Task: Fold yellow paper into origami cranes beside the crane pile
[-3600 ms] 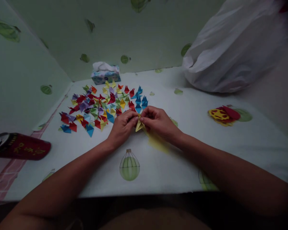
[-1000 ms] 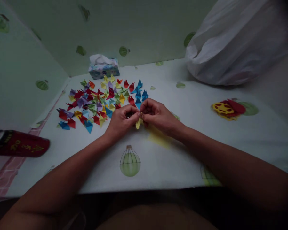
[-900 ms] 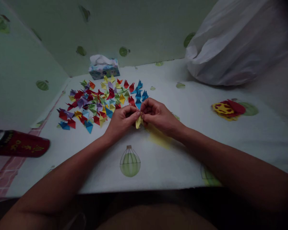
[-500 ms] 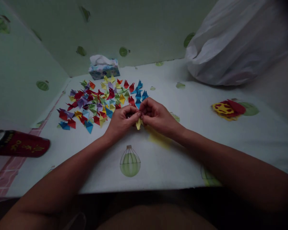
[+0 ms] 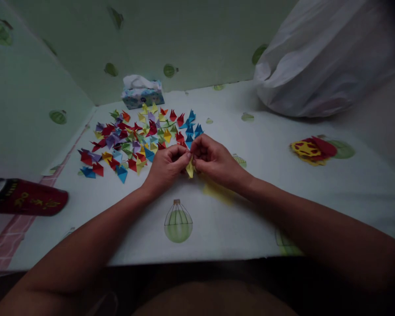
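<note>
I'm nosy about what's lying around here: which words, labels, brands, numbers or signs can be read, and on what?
None can be read with certainty.
Can: yellow characters, too blurred to read.
Tissue box: a dark mark, too small to read.
White bag: no lettering shows.

Red can [image 5: 36, 198], tissue box [image 5: 143, 97] near wall [image 5: 204, 39], white plastic bag [image 5: 309, 74]

Between the fingers [image 5: 182, 161] is one yellow folded-paper piece [image 5: 190, 170], beyond them dozens of multicoloured folded-paper figures [image 5: 152, 128], one blue patterned tissue box [image 5: 143, 96], and left, one red metal can [image 5: 36, 199].
</note>
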`<state>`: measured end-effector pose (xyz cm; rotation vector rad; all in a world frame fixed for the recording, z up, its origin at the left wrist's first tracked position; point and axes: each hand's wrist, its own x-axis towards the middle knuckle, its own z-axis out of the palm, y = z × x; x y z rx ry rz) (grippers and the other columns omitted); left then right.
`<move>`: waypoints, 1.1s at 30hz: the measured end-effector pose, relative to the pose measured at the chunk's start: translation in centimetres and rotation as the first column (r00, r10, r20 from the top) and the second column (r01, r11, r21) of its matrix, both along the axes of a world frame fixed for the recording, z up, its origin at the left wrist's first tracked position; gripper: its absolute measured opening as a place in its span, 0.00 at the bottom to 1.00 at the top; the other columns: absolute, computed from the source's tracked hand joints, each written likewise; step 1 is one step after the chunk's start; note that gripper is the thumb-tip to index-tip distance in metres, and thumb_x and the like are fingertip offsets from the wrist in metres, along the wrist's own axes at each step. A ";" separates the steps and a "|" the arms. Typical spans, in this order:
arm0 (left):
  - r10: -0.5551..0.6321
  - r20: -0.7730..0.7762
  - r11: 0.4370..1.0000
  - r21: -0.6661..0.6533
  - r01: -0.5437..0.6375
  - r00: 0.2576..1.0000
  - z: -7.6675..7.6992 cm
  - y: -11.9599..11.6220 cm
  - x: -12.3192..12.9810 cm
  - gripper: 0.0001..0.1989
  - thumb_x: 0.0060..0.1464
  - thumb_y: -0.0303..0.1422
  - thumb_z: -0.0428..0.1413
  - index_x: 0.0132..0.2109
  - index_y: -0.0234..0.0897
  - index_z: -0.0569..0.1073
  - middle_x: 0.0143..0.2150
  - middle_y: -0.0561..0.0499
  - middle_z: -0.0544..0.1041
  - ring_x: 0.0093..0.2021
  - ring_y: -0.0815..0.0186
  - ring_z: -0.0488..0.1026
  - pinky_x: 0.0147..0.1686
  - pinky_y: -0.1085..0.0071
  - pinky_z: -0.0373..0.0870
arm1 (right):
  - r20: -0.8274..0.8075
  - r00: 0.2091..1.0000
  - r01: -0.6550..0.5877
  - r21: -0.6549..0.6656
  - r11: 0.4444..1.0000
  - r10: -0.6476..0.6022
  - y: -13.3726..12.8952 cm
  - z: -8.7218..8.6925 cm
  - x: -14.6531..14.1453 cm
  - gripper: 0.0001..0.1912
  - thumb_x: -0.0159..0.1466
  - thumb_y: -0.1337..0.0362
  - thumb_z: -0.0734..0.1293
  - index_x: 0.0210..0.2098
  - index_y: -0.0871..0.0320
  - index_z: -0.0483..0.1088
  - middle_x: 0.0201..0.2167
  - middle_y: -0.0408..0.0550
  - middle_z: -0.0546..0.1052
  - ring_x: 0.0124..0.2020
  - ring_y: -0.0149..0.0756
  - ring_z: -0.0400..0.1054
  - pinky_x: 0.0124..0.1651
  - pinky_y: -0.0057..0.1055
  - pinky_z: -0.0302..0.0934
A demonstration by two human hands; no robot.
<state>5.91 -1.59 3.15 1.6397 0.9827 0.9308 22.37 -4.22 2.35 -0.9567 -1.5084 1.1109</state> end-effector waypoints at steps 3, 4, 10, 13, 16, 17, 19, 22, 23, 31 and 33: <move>0.028 0.004 0.999 0.042 -0.028 1.000 0.0 -0.1 0.1 0.08 0.54 0.36 0.60 0.31 0.35 0.74 0.24 0.54 0.73 0.22 0.72 0.67 0.23 0.74 0.66 | -0.003 1.000 -0.007 0.007 1.000 0.007 -0.1 0.0 0.0 0.09 0.58 0.70 0.66 0.34 0.54 0.61 0.27 0.39 0.66 0.28 0.29 0.60 0.29 0.29 0.57; 0.025 0.009 0.999 0.040 -0.025 1.000 0.0 -0.1 0.1 0.09 0.54 0.36 0.60 0.31 0.35 0.74 0.25 0.54 0.74 0.22 0.72 0.67 0.23 0.74 0.66 | -0.003 1.000 -0.003 0.008 1.000 0.003 -0.1 0.1 0.0 0.09 0.58 0.70 0.66 0.34 0.54 0.61 0.27 0.39 0.66 0.28 0.29 0.60 0.29 0.29 0.57; -0.023 0.011 0.999 0.025 0.023 1.000 -0.2 0.1 0.0 0.09 0.52 0.37 0.63 0.34 0.35 0.76 0.27 0.53 0.75 0.24 0.71 0.69 0.25 0.73 0.67 | 0.042 0.998 0.041 0.040 0.998 -0.043 0.0 0.1 0.1 0.09 0.59 0.70 0.66 0.33 0.54 0.61 0.28 0.39 0.67 0.28 0.29 0.60 0.30 0.29 0.56; -0.022 -0.032 0.994 0.107 0.026 0.999 -0.4 0.2 -0.2 0.07 0.53 0.36 0.62 0.33 0.36 0.76 0.27 0.53 0.75 0.25 0.70 0.69 0.25 0.72 0.67 | 0.048 0.998 0.040 0.046 0.998 -0.042 -0.1 0.1 0.1 0.08 0.59 0.70 0.66 0.34 0.54 0.61 0.28 0.38 0.66 0.28 0.28 0.60 0.30 0.29 0.56; 0.004 -0.058 0.980 0.198 0.007 0.998 -0.6 0.2 -0.3 0.06 0.55 0.35 0.61 0.33 0.36 0.75 0.29 0.52 0.75 0.27 0.69 0.70 0.27 0.72 0.66 | 0.011 1.000 0.023 0.021 1.000 -0.024 -0.1 0.1 0.0 0.08 0.59 0.69 0.67 0.35 0.54 0.62 0.29 0.39 0.67 0.28 0.29 0.61 0.30 0.30 0.58; 0.009 -0.056 0.979 0.206 0.003 0.998 -0.7 0.3 -0.3 0.06 0.55 0.35 0.61 0.33 0.36 0.75 0.29 0.51 0.76 0.27 0.69 0.70 0.27 0.73 0.66 | 0.002 1.000 0.021 0.018 1.000 -0.021 0.0 0.0 0.1 0.09 0.59 0.69 0.67 0.35 0.54 0.62 0.29 0.39 0.67 0.28 0.29 0.62 0.31 0.30 0.58; -0.001 -0.032 0.984 0.180 0.006 0.999 -0.7 0.3 -0.2 0.07 0.55 0.35 0.62 0.34 0.36 0.75 0.29 0.52 0.75 0.27 0.70 0.70 0.26 0.74 0.66 | -0.002 0.999 0.045 0.044 0.998 -0.045 0.1 -0.1 0.1 0.09 0.60 0.69 0.67 0.35 0.55 0.62 0.29 0.39 0.66 0.29 0.29 0.61 0.31 0.30 0.58; -0.021 0.019 0.998 0.065 0.020 1.000 -0.6 0.1 0.0 0.10 0.55 0.38 0.62 0.39 0.36 0.73 0.29 0.54 0.73 0.24 0.72 0.69 0.24 0.75 0.68 | 0.012 0.990 0.139 0.119 0.983 -0.142 0.2 -0.3 0.2 0.08 0.59 0.70 0.67 0.35 0.55 0.63 0.28 0.38 0.65 0.29 0.29 0.60 0.31 0.29 0.56; -0.018 0.030 1.000 0.025 0.017 0.999 -0.5 0.0 0.0 0.12 0.55 0.39 0.62 0.40 0.36 0.73 0.29 0.54 0.73 0.24 0.72 0.69 0.23 0.76 0.69 | 0.015 0.985 0.171 0.140 0.975 -0.175 0.2 -0.3 0.2 0.08 0.59 0.71 0.67 0.34 0.55 0.62 0.28 0.38 0.65 0.29 0.29 0.59 0.31 0.29 0.55; -0.038 0.157 0.961 -0.265 0.079 0.987 0.1 -1.2 0.6 0.14 0.54 0.39 0.62 0.43 0.37 0.72 0.32 0.54 0.74 0.26 0.70 0.75 0.25 0.72 0.78 | 0.055 0.962 0.246 0.251 0.936 -0.267 -0.1 0.1 0.2 0.08 0.60 0.72 0.65 0.34 0.54 0.62 0.28 0.38 0.65 0.28 0.29 0.59 0.32 0.30 0.56; -0.026 0.187 0.962 -0.264 0.076 0.982 0.0 -1.2 0.6 0.13 0.53 0.38 0.63 0.42 0.35 0.73 0.34 0.52 0.75 0.29 0.69 0.76 0.27 0.72 0.79 | 0.055 0.963 0.243 0.255 0.936 -0.265 -0.1 0.1 0.2 0.08 0.60 0.71 0.65 0.34 0.54 0.62 0.28 0.38 0.65 0.29 0.29 0.60 0.33 0.30 0.57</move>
